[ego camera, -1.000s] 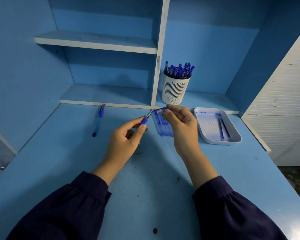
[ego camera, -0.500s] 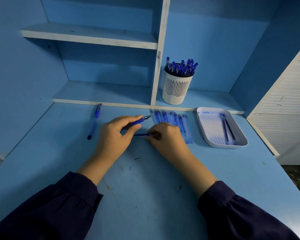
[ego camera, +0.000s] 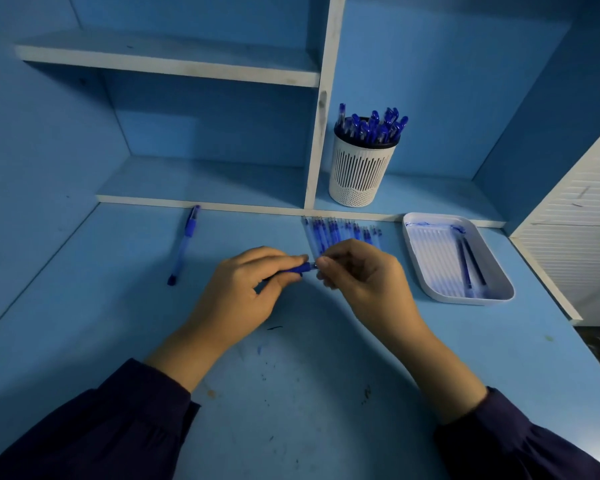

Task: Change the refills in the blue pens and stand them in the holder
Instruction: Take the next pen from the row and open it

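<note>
- Blue pen barrel (ego camera: 297, 269): near the middle of the desk (ego camera: 291, 393), lifted just off it, lying crosswise. Your left hand (ego camera: 243, 289) holds it, fingers curled round the barrel.
- Right hand (ego camera: 364, 277): its fingertips are pinched together at the barrel's open end. What they pinch is hidden; a fresh refill is likely.
- Change: a second ago your right hand held the refill pack (ego camera: 343, 233) up. It now lies flat at the desk's far edge, just behind your hands, and both hands have met at the barrel. Judged step: feeding the new refill in; the tip piece remains to be fitted.
- Holder (ego camera: 359, 174): white, slotted, on the shelf behind the far edge, with many blue pens (ego camera: 371, 125) standing in it.
- Tray (ego camera: 471, 298): white, ink-stained, near the desk's right edge, with two dark refills (ego camera: 469, 261) lying in it, probably spent.
- Loose pen (ego camera: 183, 245): capped, toward the far left corner, well apart from your hands; probably next.
- Writing: none can be read on the pens, pack, holder or tray.
</note>
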A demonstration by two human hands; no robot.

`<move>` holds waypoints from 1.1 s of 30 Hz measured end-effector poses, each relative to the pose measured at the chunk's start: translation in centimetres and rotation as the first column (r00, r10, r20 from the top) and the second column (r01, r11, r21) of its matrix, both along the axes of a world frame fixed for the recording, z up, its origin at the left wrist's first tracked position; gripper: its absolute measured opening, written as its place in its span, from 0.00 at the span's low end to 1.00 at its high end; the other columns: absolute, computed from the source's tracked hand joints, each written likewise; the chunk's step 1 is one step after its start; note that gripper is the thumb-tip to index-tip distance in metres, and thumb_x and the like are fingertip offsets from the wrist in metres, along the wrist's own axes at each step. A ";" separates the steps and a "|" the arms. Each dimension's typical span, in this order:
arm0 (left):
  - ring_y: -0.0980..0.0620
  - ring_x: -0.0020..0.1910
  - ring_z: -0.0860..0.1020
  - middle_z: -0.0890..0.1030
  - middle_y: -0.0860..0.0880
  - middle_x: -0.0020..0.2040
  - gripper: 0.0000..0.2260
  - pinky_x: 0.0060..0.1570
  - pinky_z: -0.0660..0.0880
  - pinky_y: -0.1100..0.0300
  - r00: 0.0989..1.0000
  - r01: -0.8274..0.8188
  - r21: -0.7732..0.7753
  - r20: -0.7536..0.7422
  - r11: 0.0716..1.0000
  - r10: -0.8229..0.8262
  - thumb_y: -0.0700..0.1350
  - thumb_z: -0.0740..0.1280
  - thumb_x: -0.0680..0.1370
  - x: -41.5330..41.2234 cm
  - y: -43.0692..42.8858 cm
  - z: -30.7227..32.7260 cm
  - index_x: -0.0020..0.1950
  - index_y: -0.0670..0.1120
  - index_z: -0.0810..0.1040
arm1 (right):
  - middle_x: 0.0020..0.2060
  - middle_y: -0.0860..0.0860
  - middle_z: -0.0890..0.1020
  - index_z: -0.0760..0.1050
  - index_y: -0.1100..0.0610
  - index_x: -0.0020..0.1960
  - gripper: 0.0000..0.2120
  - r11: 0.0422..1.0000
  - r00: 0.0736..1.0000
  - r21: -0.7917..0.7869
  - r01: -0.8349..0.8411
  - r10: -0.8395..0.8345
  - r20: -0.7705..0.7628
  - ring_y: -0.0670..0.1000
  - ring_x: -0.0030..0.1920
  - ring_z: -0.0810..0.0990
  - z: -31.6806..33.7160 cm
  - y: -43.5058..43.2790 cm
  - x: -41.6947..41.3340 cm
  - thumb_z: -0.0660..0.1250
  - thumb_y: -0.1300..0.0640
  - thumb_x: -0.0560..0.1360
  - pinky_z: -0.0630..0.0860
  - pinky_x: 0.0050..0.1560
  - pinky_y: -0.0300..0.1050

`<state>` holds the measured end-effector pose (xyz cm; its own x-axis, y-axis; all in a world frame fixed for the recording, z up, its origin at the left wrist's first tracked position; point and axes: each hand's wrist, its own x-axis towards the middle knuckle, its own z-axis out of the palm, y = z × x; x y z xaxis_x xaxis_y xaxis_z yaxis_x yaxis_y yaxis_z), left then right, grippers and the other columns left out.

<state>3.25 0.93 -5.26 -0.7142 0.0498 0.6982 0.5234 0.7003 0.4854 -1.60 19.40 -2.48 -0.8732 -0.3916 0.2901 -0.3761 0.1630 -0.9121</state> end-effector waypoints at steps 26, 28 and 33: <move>0.54 0.48 0.82 0.84 0.50 0.50 0.11 0.48 0.80 0.58 1.000 0.003 -0.004 0.030 1.000 -0.003 0.39 0.72 0.76 0.9 0.1 0.4 0.58 0.42 0.83 | 0.42 0.52 0.83 0.79 0.58 0.50 0.04 0.996 0.989 -0.026 -0.086 0.089 0.118 0.49 0.43 0.82 1.1 0.7 0.6 0.70 0.63 0.75 0.78 0.46 0.41; 0.54 0.47 0.82 0.84 0.50 0.50 0.11 0.47 0.80 0.58 0.999 0.000 -0.012 0.035 1.000 0.000 0.38 0.73 0.75 0.9 0.2 0.5 0.58 0.42 0.83 | 0.38 0.51 0.84 0.80 0.57 0.48 0.03 0.997 0.996 0.054 -0.053 0.048 0.078 0.50 0.41 0.82 1.0 0.7 0.5 0.69 0.58 0.77 0.80 0.46 0.48; 0.53 0.46 0.81 0.84 0.50 0.49 0.11 0.47 0.79 0.59 1.000 0.008 -0.016 0.023 1.000 -0.008 0.37 0.73 0.75 0.9 0.2 0.4 0.58 0.42 0.83 | 0.42 0.53 0.84 0.80 0.58 0.51 0.06 0.996 0.983 -0.070 -0.058 0.069 0.172 0.47 0.43 0.82 1.0 0.9 0.5 0.70 0.65 0.74 0.77 0.47 0.38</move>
